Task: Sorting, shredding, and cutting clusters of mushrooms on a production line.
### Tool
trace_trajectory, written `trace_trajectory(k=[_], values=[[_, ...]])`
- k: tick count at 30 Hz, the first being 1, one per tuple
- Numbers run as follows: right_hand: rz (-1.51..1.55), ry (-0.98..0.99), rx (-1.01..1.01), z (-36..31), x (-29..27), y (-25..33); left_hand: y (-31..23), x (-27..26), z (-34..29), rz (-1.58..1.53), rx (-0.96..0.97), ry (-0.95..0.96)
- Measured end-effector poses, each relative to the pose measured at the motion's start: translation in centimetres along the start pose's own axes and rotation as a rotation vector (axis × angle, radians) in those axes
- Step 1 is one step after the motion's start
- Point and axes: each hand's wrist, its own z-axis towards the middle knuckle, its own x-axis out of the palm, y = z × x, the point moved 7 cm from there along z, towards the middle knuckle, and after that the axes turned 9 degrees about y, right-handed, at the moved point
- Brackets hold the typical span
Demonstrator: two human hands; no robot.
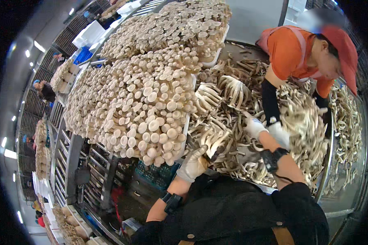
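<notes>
My left hand, in a pale work glove, is closed round the dark base of a mushroom cluster. The cluster's pale stems fan away from the hand, over the heap of loose mushrooms. To the right, my gloved right hand is at the heap with at least one finger stretched out to the upper left; its other fingers are partly hidden. Nothing shows clearly in it. Two more fanned clusters, one upper and one lower, lie beyond my hands.
Dense mushroom blocks in white trays fill the left. Across the table, a co-worker in an orange shirt bends in, a gloved hand beside my right forearm. Mushrooms heap up at right, by a metal edge. A roller conveyor runs at lower left.
</notes>
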Motion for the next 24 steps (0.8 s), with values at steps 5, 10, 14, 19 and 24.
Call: trace_trajectory(k=[5, 10, 14, 19, 24], values=[[0.100, -0.191, -0.044, -13.4, -7.4, 7.9, 1.3, -5.3, -1.0, -0.041, -0.046, -0.140], [-0.389, 0.563, 0.282, -26.2, -6.3, 5.4, 3.7, -4.4, 1.9, -0.094, -0.156, -0.059], [-0.177, 0.360, 0.273, -31.4, -4.9, 4.6, 6.5, -2.7, 3.5, 0.160, -0.344, 0.079], [1.492, -0.358, 0.019, -23.7, -0.7, 12.0, 8.7, 3.7, 4.8, 0.205, -0.244, 0.318], [1.690, -0.308, -0.114, -23.0, 0.1, 11.7, 7.4, 2.8, 4.4, 0.296, -0.317, 0.369]])
